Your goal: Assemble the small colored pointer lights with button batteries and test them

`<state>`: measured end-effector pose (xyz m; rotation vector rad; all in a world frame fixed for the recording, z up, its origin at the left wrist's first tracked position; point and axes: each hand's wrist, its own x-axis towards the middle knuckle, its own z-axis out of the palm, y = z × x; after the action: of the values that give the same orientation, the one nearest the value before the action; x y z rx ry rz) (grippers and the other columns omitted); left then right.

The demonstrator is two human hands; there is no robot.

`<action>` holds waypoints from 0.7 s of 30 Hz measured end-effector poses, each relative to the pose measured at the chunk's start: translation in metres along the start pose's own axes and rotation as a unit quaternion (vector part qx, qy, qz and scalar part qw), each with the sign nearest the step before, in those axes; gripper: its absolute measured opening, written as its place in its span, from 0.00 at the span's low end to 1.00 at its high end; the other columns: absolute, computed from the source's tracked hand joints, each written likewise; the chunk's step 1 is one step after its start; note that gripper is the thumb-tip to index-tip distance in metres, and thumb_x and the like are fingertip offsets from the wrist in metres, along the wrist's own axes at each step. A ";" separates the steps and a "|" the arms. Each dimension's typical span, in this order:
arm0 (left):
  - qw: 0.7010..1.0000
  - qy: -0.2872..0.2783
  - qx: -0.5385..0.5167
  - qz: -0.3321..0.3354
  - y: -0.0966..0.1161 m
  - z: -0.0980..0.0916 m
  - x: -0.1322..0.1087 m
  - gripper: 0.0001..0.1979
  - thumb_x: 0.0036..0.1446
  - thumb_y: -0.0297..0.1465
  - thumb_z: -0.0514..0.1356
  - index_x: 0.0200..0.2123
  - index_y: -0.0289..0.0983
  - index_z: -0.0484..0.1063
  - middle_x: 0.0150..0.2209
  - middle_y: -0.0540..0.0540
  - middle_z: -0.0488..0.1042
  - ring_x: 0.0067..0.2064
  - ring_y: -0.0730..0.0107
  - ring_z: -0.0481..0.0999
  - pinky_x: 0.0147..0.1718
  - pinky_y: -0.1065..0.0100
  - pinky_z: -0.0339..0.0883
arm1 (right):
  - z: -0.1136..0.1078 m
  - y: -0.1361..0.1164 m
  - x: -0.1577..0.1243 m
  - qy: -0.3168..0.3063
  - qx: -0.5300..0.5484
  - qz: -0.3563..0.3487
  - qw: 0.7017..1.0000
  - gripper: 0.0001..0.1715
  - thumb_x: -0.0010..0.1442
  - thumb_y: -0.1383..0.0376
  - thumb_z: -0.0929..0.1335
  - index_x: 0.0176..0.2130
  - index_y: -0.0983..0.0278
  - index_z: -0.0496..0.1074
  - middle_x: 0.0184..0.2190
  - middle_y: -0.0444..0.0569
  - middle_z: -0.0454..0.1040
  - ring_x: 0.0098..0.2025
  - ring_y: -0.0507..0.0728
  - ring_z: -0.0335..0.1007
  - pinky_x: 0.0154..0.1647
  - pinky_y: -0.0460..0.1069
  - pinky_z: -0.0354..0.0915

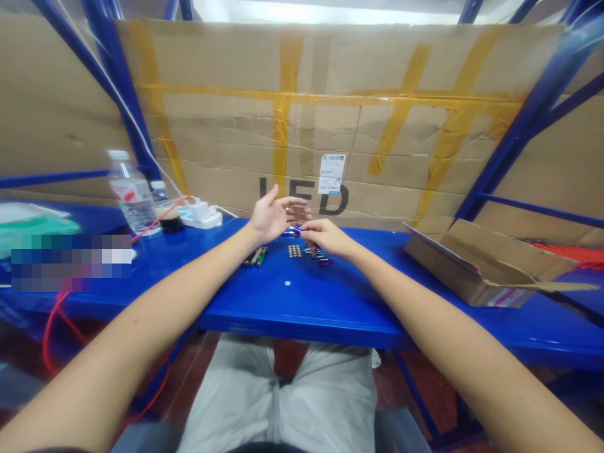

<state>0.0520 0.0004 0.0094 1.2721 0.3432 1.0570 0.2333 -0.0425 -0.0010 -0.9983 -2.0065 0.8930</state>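
Note:
My left hand [274, 216] is raised palm-up over the blue shelf [292, 302], fingers spread and holding nothing. My right hand [325, 237] is closed in a pinch on a small purple item, right beside the left fingertips. Under it lie coloured carabiner-like clips [321, 258]. A block of small batteries standing on end [295, 251] sits just left of the clips. A few loose batteries [255, 257] lie below my left wrist.
An open cardboard box [476, 264] sits at the right. At the left stand a water bottle [131, 195], a dark cup [170, 217] and a white power adapter [202, 214] with a red cable. A taped cardboard sheet [330, 119] backs the shelf.

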 end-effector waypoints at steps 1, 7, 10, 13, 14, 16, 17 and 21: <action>1.000 -0.002 0.001 -0.001 0.000 0.000 0.000 0.38 0.62 0.59 0.45 0.40 0.32 0.80 0.40 0.33 0.81 0.48 0.48 0.79 0.50 0.50 0.68 | 0.000 -0.001 0.000 0.001 -0.001 0.004 1.000 0.14 0.61 0.71 0.65 0.24 0.65 0.67 0.16 0.42 0.66 0.18 0.50 0.63 0.22 0.46 0.63; 1.000 -0.006 0.008 0.005 0.000 0.000 -0.001 0.37 0.62 0.58 0.45 0.39 0.32 0.80 0.40 0.33 0.82 0.48 0.49 0.80 0.50 0.50 0.68 | 0.000 0.001 0.000 -0.001 -0.013 -0.005 1.000 0.16 0.62 0.71 0.65 0.23 0.64 0.65 0.15 0.41 0.65 0.17 0.49 0.62 0.22 0.46 0.62; 1.000 0.003 0.014 0.003 -0.001 0.000 0.000 0.37 0.61 0.59 0.46 0.39 0.33 0.80 0.40 0.33 0.82 0.49 0.48 0.79 0.51 0.49 0.68 | 0.000 0.003 0.001 0.000 -0.013 -0.018 1.000 0.16 0.62 0.69 0.66 0.22 0.64 0.65 0.15 0.42 0.65 0.17 0.49 0.62 0.21 0.45 0.61; 1.000 0.001 0.015 0.004 -0.001 -0.001 0.000 0.37 0.60 0.59 0.47 0.39 0.33 0.81 0.40 0.34 0.82 0.49 0.47 0.79 0.52 0.48 0.67 | 0.000 0.004 0.002 0.004 -0.034 -0.024 0.999 0.17 0.62 0.69 0.65 0.22 0.64 0.66 0.14 0.42 0.65 0.17 0.50 0.62 0.22 0.46 0.61; 1.000 0.000 0.015 0.006 -0.002 -0.002 0.001 0.37 0.60 0.59 0.47 0.39 0.33 0.81 0.40 0.34 0.82 0.49 0.47 0.79 0.53 0.48 0.67 | 0.000 0.004 0.002 0.004 -0.037 -0.025 0.999 0.17 0.62 0.69 0.65 0.22 0.64 0.66 0.15 0.42 0.65 0.17 0.50 0.62 0.22 0.46 0.61; 1.000 0.002 0.014 0.007 -0.002 -0.002 0.001 0.37 0.60 0.59 0.48 0.40 0.33 0.80 0.40 0.34 0.82 0.49 0.46 0.79 0.53 0.48 0.66 | 0.000 0.003 0.001 0.004 -0.034 -0.026 0.999 0.16 0.62 0.69 0.65 0.22 0.64 0.66 0.15 0.41 0.65 0.18 0.50 0.62 0.22 0.46 0.61; 1.000 0.006 0.014 0.007 -0.002 -0.003 0.001 0.37 0.60 0.59 0.48 0.40 0.33 0.80 0.40 0.33 0.82 0.50 0.46 0.79 0.53 0.47 0.66 | 0.000 0.003 0.001 0.004 -0.032 -0.026 0.999 0.16 0.62 0.68 0.65 0.22 0.64 0.65 0.15 0.41 0.65 0.18 0.50 0.63 0.23 0.46 0.61; 1.000 0.012 0.009 0.005 -0.001 -0.002 0.001 0.37 0.59 0.59 0.49 0.41 0.32 0.80 0.40 0.32 0.81 0.49 0.45 0.79 0.53 0.48 0.67 | 0.000 0.003 0.001 0.005 -0.037 -0.027 0.999 0.15 0.62 0.68 0.65 0.23 0.64 0.66 0.15 0.41 0.65 0.18 0.50 0.62 0.23 0.46 0.61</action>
<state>0.0515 0.0027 0.0076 1.2793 0.3664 1.0799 0.2341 -0.0405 -0.0031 -0.9815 -2.0618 0.7893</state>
